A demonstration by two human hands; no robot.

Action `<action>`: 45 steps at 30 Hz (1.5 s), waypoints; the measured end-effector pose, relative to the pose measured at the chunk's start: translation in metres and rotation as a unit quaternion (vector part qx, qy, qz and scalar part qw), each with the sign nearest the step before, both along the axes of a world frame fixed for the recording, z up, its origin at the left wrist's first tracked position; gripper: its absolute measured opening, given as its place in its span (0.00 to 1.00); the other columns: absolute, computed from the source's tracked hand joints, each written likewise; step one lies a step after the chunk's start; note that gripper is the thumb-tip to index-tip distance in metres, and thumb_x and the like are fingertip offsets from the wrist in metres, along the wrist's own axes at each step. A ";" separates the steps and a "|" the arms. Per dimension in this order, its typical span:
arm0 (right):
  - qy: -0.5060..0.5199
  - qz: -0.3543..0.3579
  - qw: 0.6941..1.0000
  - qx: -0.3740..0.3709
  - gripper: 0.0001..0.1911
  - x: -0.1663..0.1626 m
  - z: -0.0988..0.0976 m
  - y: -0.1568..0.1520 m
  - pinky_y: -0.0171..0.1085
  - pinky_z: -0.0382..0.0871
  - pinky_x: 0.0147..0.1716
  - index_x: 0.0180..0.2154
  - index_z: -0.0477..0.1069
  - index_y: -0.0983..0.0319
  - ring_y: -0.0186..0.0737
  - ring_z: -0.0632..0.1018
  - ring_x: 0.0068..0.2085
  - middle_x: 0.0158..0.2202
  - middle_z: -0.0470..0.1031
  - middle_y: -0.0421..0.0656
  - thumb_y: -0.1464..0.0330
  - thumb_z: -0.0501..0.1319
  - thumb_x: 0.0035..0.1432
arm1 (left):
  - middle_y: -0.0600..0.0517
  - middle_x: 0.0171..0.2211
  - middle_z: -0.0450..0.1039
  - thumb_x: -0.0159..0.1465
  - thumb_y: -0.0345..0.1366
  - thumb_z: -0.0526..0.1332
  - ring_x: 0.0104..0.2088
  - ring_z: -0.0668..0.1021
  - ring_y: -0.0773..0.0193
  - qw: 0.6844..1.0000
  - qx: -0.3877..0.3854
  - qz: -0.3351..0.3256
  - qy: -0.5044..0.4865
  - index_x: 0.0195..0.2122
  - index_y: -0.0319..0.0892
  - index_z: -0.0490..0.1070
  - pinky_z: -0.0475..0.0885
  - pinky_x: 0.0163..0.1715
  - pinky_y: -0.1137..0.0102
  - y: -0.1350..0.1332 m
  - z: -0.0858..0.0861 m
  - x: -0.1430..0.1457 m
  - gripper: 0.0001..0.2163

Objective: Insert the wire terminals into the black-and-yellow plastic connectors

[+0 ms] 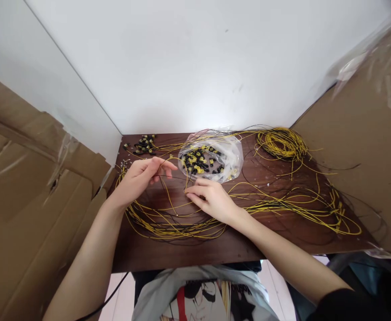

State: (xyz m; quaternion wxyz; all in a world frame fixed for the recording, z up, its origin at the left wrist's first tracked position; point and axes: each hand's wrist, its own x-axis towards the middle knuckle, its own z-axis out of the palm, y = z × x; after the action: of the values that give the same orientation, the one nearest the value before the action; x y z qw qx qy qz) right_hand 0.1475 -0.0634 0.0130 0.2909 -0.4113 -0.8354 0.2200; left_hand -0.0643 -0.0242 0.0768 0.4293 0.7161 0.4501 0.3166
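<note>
My left hand (145,175) is at the left of the work area, its thumb and fingers closed on a thin wire. My right hand (213,198) pinches the wire between thumb and index finger, just right of my left one. A thin black wire (177,177) spans the gap between the hands, and a yellow wire (167,191) hangs below. Whatever sits at the fingertips is too small to make out. Below both hands lies a long loose bundle of yellow and black wires (182,232). Just behind them, a clear plastic bag (236,154) holds several black-and-yellow connectors (198,158).
A pile of black-and-yellow parts (145,145) sits at the back left of the brown table (182,257). At the back right lies a coil of yellow and black wire (282,143). Cardboard panels (359,147) flank both sides, with a white wall (195,67) behind.
</note>
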 end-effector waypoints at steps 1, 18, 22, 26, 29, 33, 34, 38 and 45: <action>-0.002 -0.006 1.000 -0.003 0.11 0.000 0.000 0.000 0.34 0.64 0.34 0.39 0.75 0.64 0.35 0.71 0.32 0.31 0.70 0.43 0.70 0.54 0.62 | 0.48 0.31 0.75 0.65 0.49 0.50 0.30 0.73 0.66 1.000 0.009 -0.004 0.012 0.37 0.40 0.76 0.66 0.25 0.75 0.000 0.002 0.000 0.21; 0.085 0.075 0.991 -0.073 0.13 0.023 0.011 0.009 0.42 0.65 0.49 0.44 0.68 0.63 0.39 0.74 0.46 0.43 0.76 0.45 0.78 0.56 0.56 | 0.49 0.29 0.78 0.61 0.45 0.57 0.32 0.77 0.63 0.997 0.033 0.036 0.061 0.35 0.40 0.78 0.69 0.28 0.74 0.000 0.008 -0.004 0.15; 0.067 0.107 0.989 -0.079 0.14 0.017 0.009 0.008 0.43 0.64 0.48 0.46 0.69 0.63 0.39 0.76 0.42 0.39 0.78 0.43 0.75 0.60 0.56 | 0.49 0.30 0.78 0.61 0.46 0.57 0.32 0.77 0.63 0.997 0.031 0.046 0.059 0.35 0.40 0.78 0.69 0.27 0.74 -0.001 0.007 -0.003 0.15; 0.075 0.129 0.986 -0.080 0.07 0.017 0.010 0.009 0.39 0.65 0.43 0.39 0.74 0.64 0.37 0.75 0.37 0.35 0.78 0.43 0.71 0.61 0.57 | 0.49 0.30 0.79 0.61 0.46 0.58 0.33 0.78 0.62 0.996 0.040 0.058 0.056 0.35 0.41 0.78 0.71 0.31 0.73 -0.002 0.008 -0.005 0.15; 0.071 0.093 0.991 -0.064 0.07 0.020 0.012 0.010 0.36 0.65 0.37 0.35 0.76 0.63 0.36 0.73 0.34 0.31 0.76 0.44 0.69 0.59 0.60 | 0.48 0.35 0.78 0.58 0.45 0.61 0.37 0.77 0.60 0.996 0.053 0.039 0.058 0.35 0.40 0.77 0.72 0.37 0.70 -0.005 0.011 -0.010 0.13; 0.044 0.050 0.997 -0.029 0.09 0.026 0.011 0.011 0.35 0.64 0.35 0.36 0.77 0.63 0.36 0.72 0.33 0.29 0.72 0.43 0.69 0.58 0.60 | 0.46 0.43 0.75 0.55 0.40 0.65 0.43 0.75 0.59 0.997 0.059 -0.039 0.032 0.42 0.42 0.75 0.71 0.37 0.71 -0.011 0.018 -0.018 0.14; 0.029 0.046 0.998 -0.017 0.10 0.028 0.009 0.012 0.35 0.64 0.35 0.37 0.78 0.62 0.36 0.71 0.33 0.29 0.72 0.43 0.69 0.58 0.60 | 0.46 0.45 0.74 0.56 0.39 0.64 0.45 0.74 0.59 0.997 0.058 -0.058 0.015 0.43 0.43 0.74 0.71 0.38 0.71 -0.014 0.020 -0.020 0.14; -0.012 0.012 1.000 0.019 0.10 0.030 0.007 0.012 0.36 0.63 0.36 0.36 0.78 0.62 0.37 0.70 0.33 0.28 0.70 0.43 0.71 0.58 0.59 | 0.47 0.45 0.74 0.60 0.38 0.61 0.45 0.73 0.59 0.997 0.053 -0.039 -0.037 0.44 0.44 0.73 0.69 0.41 0.69 -0.022 0.024 -0.021 0.11; 0.047 -0.114 0.992 -0.035 0.10 0.030 0.011 0.013 0.32 0.60 0.27 0.24 0.74 0.65 0.32 0.69 0.26 0.25 0.70 0.41 0.74 0.57 0.54 | 0.56 0.35 0.73 0.56 0.31 0.66 0.37 0.71 0.68 0.990 0.079 0.076 -0.090 0.37 0.47 0.74 0.66 0.37 0.72 -0.017 0.015 -0.021 0.08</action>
State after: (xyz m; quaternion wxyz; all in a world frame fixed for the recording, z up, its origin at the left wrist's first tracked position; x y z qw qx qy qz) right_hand 0.1773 -0.0503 0.0238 0.3382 -0.5032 -0.7602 0.2334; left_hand -0.0855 -0.0416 0.0920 0.3854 0.6800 0.4361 0.4460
